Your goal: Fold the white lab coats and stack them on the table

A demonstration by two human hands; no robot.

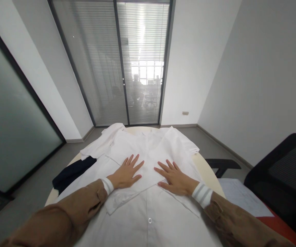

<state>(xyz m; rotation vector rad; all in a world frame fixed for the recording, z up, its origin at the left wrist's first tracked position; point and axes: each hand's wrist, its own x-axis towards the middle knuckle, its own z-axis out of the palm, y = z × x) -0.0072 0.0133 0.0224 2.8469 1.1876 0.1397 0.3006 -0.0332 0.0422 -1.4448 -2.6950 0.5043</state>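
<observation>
A white button-up shirt (148,151) lies spread across a round cream table (203,164), collar towards the far side. My left hand (127,171) rests flat on the shirt's middle, fingers stretched out and apart. My right hand (173,176) lies flat beside it, a little to the right, fingers also spread. Both hands press on the cloth and hold nothing. Brown sleeves with striped white cuffs cover my forearms.
A dark navy garment (72,173) hangs over the table's left edge, partly under the shirt. A black office chair (281,178) stands at the right, with a paper sheet (240,197) on a red surface below it. Glass doors with blinds (127,65) close the far wall.
</observation>
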